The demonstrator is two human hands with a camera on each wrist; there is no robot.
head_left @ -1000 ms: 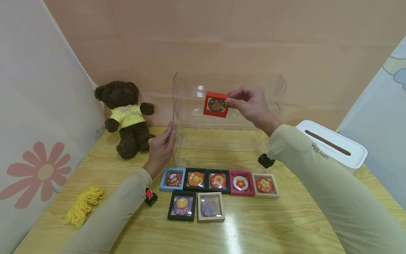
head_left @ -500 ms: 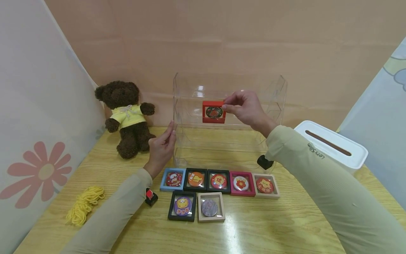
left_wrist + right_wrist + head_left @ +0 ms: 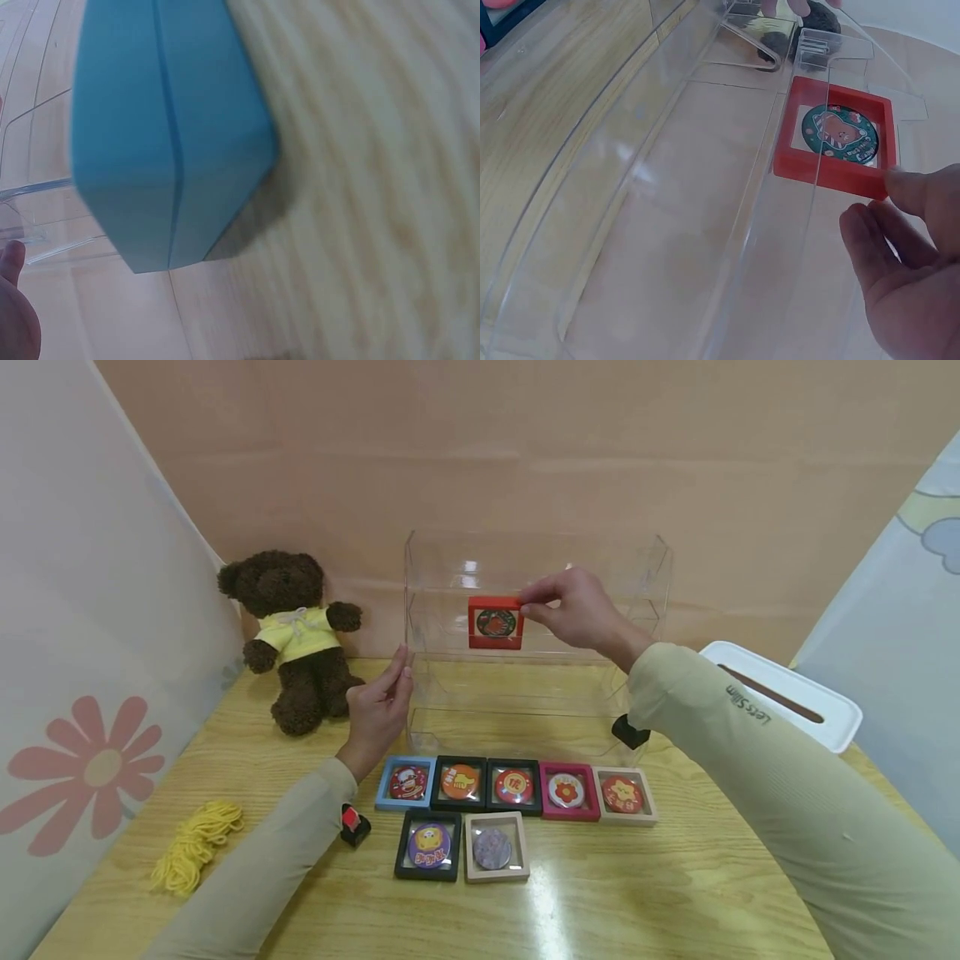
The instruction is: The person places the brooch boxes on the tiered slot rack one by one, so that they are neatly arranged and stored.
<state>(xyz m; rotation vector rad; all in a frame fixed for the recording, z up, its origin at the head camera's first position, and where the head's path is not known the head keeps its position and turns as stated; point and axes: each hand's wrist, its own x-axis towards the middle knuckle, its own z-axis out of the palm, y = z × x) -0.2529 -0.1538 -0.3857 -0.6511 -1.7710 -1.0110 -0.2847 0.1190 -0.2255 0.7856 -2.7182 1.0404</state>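
A clear plastic tiered rack point(image 3: 525, 681) stands on the table. My right hand point(image 3: 573, 610) pinches the right edge of a small red display frame point(image 3: 496, 642), between thumb and fingers. That frame stands upright at an upper tier, behind the tier's clear front lip in the right wrist view, and holds a round dark green badge point(image 3: 840, 135). My left hand point(image 3: 378, 710) pinches the rack's left side edge. Below it lies a light blue frame point(image 3: 407, 783), which fills much of the left wrist view; only the left thumb point(image 3: 11, 262) and part of the palm show there.
In front of the rack lies a row of badge frames, including a magenta one point(image 3: 570, 792), with a black point(image 3: 428, 846) and a beige one point(image 3: 497, 847) nearer. A teddy bear point(image 3: 288, 643) and yellow yarn point(image 3: 197, 847) are left; a white tissue box point(image 3: 783, 693) stands right.
My right hand has lowered the red frame from in front of the rack down to an upper tier, straightened it, then shifted it slightly left. The left hand stays at the rack's edge.
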